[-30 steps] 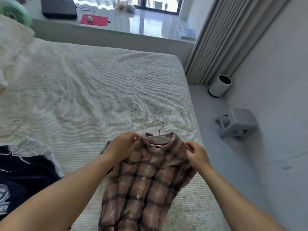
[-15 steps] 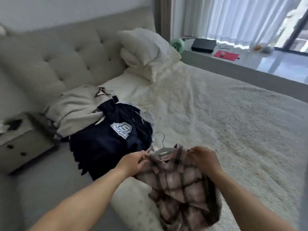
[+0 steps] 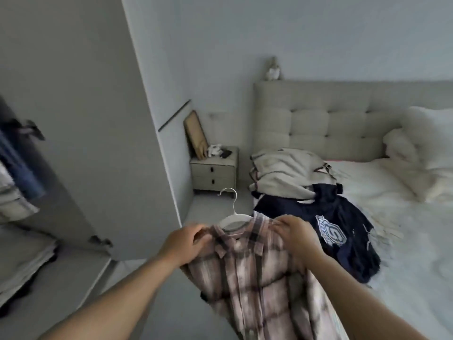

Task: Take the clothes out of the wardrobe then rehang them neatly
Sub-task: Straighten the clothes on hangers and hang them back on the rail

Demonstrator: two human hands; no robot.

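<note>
In the lower middle of the frame a pink and grey plaid shirt [image 3: 259, 278] hung on a white hanger [image 3: 231, 218], held up in the air over the floor between the wardrobe and the bed. The left hand [image 3: 185, 242] pinched the shirt at its left shoulder, fingers curled round the cloth; the right hand [image 3: 297, 233] pinched the right shoulder beside the collar in the same way. The hanger's hook stood free above the collar, tilted a little to the left.

The only writing in sight was a white crest on a navy top [image 3: 326, 224] lying on the near corner of the bed [image 3: 404, 241], right of centre. The crest showed a large letter S; the smaller lettering around it was too blurred to read. A cream knitted garment [image 3: 282, 170] lay bunched just behind the navy top, touching it.

At the left edge the wardrobe [image 3: 14, 192] stood open, its door [image 3: 73, 119] swung out toward the middle of the frame. Inside, blue and pale clothes hung at the upper left, and folded pale fabric lay stacked lower down. A bedside cabinet [image 3: 213, 174] with two drawers, both closed, stood at centre, between the wall and the bed's padded headboard [image 3: 318, 119], with a tan board leaning on it and small items that could not be made out. White pillows [image 3: 421, 138] were piled at the right edge.
</note>
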